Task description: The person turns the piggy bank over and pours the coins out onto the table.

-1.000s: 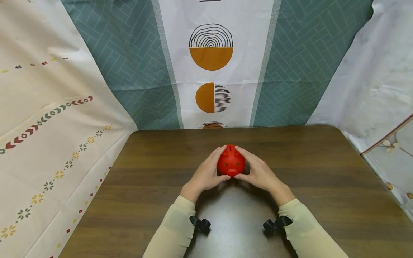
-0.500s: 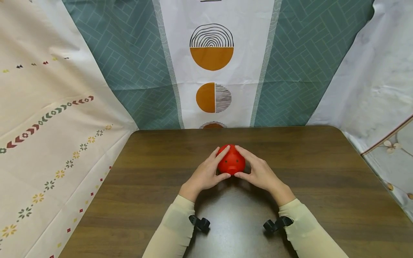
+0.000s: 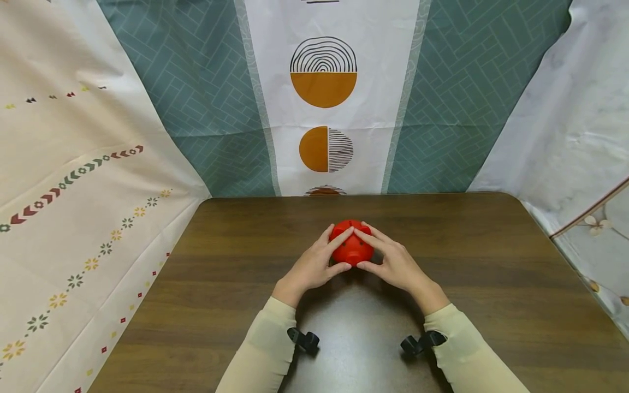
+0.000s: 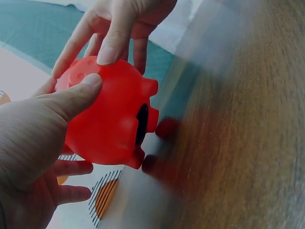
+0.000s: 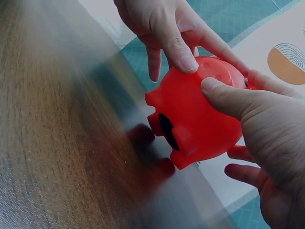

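A red piggy bank [image 3: 352, 254] sits between both hands near the back of the table, its snout toward the head camera. My left hand [image 3: 313, 266] grips one side, thumb on the face below the snout and index finger across the forehead. From the other side my right hand [image 3: 394, 265] mirrors it, the two index fingertips meeting over the forehead and partly covering the eyes. In the left wrist view the piggy bank's underside shows a black plug [image 4: 142, 124] among stubby feet [image 4: 151, 119]. Those feet hover close over their reflections in the tabletop.
The brown wooden table [image 3: 236, 305] has a glossy surface. A patterned curtain [image 3: 324, 120] hangs behind its back edge, with light cloths [image 3: 88, 218] at the left and right sides. Black camera straps [image 3: 306, 341] circle both wrists over the sleeves.
First the left index finger, then the right, has slid inward across the piggy bank's forehead. The piggy bank's face has tipped slightly upward; both arms stay nearly in place.
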The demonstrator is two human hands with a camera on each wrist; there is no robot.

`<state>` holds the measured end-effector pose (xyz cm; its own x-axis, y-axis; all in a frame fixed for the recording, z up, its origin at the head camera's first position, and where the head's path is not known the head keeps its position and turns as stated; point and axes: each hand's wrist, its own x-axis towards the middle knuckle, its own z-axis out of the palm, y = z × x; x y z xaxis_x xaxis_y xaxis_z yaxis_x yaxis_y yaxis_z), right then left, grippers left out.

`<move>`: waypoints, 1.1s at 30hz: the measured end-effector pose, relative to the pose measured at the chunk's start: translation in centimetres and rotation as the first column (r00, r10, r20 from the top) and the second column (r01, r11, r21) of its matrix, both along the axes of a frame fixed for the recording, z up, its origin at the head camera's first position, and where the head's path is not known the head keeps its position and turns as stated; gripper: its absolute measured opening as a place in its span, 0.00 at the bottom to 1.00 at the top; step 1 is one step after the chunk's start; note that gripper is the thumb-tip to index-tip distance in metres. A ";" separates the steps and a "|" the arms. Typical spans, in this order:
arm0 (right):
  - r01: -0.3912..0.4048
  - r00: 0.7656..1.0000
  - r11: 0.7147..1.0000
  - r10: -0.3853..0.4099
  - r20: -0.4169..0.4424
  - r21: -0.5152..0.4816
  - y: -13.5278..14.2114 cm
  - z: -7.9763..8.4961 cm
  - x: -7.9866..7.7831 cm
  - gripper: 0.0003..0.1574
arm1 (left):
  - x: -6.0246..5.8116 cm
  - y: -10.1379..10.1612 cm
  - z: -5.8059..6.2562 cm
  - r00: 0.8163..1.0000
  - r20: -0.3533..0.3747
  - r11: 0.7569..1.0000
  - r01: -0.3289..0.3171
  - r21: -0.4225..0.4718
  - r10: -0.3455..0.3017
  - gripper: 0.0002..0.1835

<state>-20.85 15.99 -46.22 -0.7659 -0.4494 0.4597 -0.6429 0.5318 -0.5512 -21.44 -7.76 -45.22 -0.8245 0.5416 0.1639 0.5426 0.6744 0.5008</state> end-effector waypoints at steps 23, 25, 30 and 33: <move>0.008 0.999 1.000 -0.007 0.040 -0.011 -0.1 0.6 0.4 0.44 | 0.1 0.0 0.5 1.000 -0.015 1.000 -0.006 -0.004 0.006 0.46; 0.014 0.999 1.000 -0.014 0.047 -0.008 0.0 0.6 0.4 0.44 | 0.1 0.0 0.5 1.000 -0.018 1.000 -0.005 -0.001 0.005 0.46; 0.021 0.998 1.000 -0.020 0.067 -0.009 0.0 0.7 0.4 0.43 | 0.1 0.0 0.7 1.000 -0.020 1.000 0.005 0.023 -0.005 0.45; 0.024 0.997 0.999 -0.022 0.077 -0.023 0.1 0.9 0.5 0.42 | 0.2 0.0 1.0 1.000 -0.018 0.999 0.008 0.047 -0.007 0.44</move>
